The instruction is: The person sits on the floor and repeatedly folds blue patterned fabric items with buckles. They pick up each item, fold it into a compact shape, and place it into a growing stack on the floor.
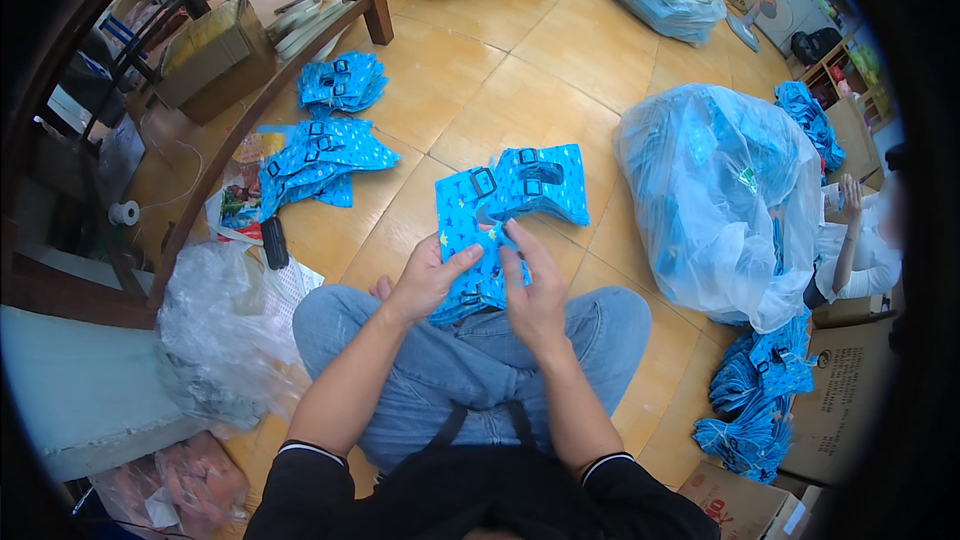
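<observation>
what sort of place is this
Probably a small workshop or packing room: buckled blue patterned pieces lie stacked on the tiled floor, a big plastic bag holds more blue items, and cardboard boxes stand nearby.

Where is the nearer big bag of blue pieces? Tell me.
In the head view, the nearer big bag sits on the tiled floor to the right of the right hand, just beyond a pile of blue pieces.

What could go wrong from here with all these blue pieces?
The black buckle on the blue pieces in the left hand might snag on the blue stack just beyond. The larger left-hand pile lies very near the smaller one, so a nudge could mix them. Crumpled clear plastic by the left knee might slip underfoot.
</observation>
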Demonstrator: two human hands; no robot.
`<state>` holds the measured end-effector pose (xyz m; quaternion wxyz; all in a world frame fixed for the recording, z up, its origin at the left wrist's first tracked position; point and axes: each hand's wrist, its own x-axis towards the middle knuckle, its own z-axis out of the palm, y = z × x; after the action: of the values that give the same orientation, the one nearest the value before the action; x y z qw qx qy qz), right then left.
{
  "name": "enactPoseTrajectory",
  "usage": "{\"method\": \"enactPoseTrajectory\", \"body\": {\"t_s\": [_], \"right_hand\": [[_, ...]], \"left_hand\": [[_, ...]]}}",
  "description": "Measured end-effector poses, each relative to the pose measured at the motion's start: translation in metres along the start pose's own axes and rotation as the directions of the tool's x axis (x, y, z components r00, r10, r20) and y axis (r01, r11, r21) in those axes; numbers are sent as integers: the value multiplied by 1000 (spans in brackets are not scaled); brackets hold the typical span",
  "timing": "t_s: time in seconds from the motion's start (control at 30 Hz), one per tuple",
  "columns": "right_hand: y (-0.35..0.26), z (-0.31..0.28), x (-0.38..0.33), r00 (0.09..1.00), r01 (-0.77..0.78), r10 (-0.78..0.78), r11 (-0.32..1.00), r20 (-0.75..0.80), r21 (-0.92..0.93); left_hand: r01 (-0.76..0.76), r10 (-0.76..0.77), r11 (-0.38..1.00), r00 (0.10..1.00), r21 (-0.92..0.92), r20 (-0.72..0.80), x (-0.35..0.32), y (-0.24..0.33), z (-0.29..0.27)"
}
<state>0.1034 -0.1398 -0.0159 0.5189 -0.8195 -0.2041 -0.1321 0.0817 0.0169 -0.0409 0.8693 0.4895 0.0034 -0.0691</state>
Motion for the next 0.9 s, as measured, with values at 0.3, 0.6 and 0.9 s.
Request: {"method": "enactPoseTrajectory", "body": {"t_s": [0.3,0.6,0.9], "right_hand": [[-4,-1,-7,914,-327,404,782,-32,531],[-17,-2,-4,905,-311,426,656,2,688],[-14,-13,-3,996,-32,43,989,-77,146]], "left_hand": [[-16,13,999,997,50,71,-1,3,15],[-10,11,1000,994,-8,111,-4,7,13],[-69,71,996,997,-56,30,-7,14,10]]}}
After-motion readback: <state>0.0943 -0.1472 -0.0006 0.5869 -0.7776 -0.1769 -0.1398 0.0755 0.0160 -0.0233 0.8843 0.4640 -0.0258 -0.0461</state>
